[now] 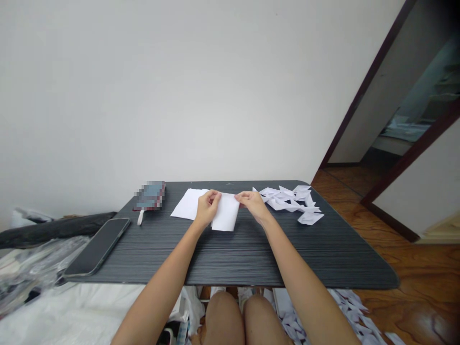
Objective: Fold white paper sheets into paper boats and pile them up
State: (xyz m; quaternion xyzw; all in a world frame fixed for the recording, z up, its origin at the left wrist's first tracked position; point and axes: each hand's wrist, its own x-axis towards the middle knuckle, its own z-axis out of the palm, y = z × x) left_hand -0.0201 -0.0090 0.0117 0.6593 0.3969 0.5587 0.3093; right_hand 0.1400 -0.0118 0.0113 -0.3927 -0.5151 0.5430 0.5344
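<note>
Between my two hands is a folded sheet of white paper, raised a little over the dark table. My left hand pinches its upper left corner, and my right hand pinches the upper right one. Behind my left hand, flat white sheets lie on the table, partly hidden by it. To the right of my right hand rests a loose cluster of folded white paper pieces.
A phone lies on the left edge of the dark table. Farther back are a blurred-out item and a small white object. More folded papers are on the floor at right. A white wall stands behind the table.
</note>
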